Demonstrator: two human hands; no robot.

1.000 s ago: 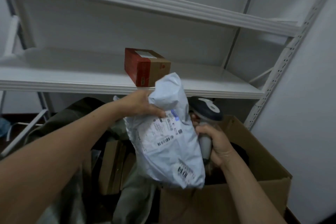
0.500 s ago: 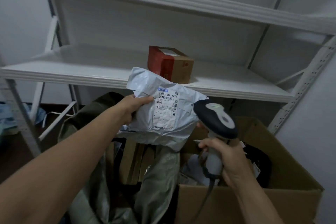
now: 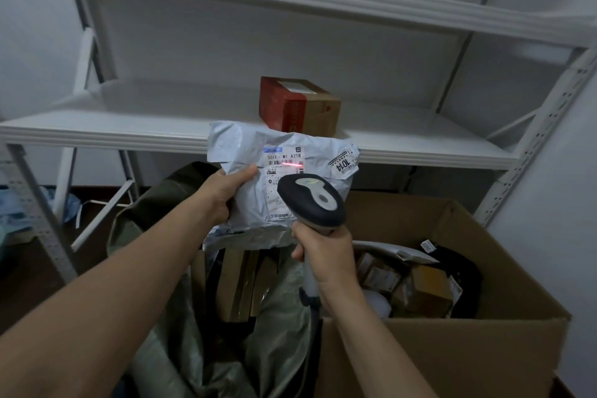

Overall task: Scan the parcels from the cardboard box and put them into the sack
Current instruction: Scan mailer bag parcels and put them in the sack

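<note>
Grey plastic of the parcel (image 3: 258, 200) is held up at mid-frame, long side running left to right, label towards the camera, pinched at its left edge by the left grip (image 3: 226, 191). Overlapping its lower right part, the scanner (image 3: 311, 200) is clasped by the right grip (image 3: 326, 255); a red line (image 3: 292, 165) is thrown across the barcode. The sack (image 3: 181, 333) gapes beneath the parcel, the cardboard box (image 3: 436, 359) at lower right. A short downward drop is judged to come next, unobstructed. A small box (image 3: 300, 107) is seen on the shelf (image 3: 97, 126) behind.

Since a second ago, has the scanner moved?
Yes. The scanner swung left: earlier right of the red-brown box, it now sits directly below it, in front of the parcel.
</note>
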